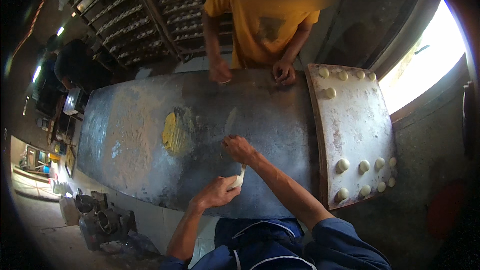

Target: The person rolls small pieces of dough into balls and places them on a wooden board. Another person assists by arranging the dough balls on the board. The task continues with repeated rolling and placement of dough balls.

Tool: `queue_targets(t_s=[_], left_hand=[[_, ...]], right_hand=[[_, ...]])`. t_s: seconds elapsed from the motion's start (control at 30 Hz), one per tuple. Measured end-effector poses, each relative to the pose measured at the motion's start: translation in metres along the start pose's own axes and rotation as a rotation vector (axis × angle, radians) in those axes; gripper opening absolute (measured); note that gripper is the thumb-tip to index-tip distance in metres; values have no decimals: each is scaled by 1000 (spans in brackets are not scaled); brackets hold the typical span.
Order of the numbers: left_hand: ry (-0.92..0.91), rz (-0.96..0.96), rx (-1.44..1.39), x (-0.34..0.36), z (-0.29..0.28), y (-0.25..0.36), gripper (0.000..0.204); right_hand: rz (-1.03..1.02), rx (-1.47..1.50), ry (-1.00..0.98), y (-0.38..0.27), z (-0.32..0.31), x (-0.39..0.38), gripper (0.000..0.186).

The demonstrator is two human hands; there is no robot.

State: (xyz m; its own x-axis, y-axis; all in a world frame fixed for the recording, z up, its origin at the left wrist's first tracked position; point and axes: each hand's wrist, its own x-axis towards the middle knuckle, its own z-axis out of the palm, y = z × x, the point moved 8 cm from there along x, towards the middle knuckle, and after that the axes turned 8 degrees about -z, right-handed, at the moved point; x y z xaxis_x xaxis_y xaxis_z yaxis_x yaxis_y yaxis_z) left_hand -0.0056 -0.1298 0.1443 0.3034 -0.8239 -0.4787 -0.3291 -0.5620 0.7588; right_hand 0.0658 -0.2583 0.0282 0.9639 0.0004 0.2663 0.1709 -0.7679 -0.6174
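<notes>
My left hand (218, 193) is closed around a piece of pale dough (237, 182) above the near edge of the dark table (280, 140). A thin strand of that dough stretches up to the underside of my right hand (238, 148). The fingers of my right hand are curled in, low over the table, and hide where the strand ends. To the left of my right hand, a smeared patch of yellow paste (173, 134) lies on the tabletop.
At right, a floured board (352, 120) carries several round dough balls (343, 165). Across the table stands a person in a yellow shirt (265, 25), both hands at the far edge. Racks (135, 25) filled with dough pieces rise behind. Machinery (107, 217) sits on the lower-left floor.
</notes>
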Motion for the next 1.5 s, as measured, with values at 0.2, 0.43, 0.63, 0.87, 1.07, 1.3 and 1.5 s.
queue_targets(t_s=[0.2,0.43,0.63,0.87,1.07,1.3,1.5], left_hand=[[186,418,-131,-21,-13,77,36],[426,89,-174,24,-29,95,30],[562,232,-184,119,-18,117,29],[608,111,217,185,44,19,29],[333,-22,329,173,63,12,18],[269,378,-297,-12,18,34,17],[667,304,300,-33,70,-85,27]], right_hand=[[79,-2,322,14,-133,0,20],[457,655,56,-72,-231,-142,29],[662,799,344,-42,-151,-198,33],[496,-44,302,4,-128,-171,66],[307,-459,152,22,-103,-159,71],[445,-353,-52,9,-113,-146,81],[142,-369,140,-60,-79,-260,75]])
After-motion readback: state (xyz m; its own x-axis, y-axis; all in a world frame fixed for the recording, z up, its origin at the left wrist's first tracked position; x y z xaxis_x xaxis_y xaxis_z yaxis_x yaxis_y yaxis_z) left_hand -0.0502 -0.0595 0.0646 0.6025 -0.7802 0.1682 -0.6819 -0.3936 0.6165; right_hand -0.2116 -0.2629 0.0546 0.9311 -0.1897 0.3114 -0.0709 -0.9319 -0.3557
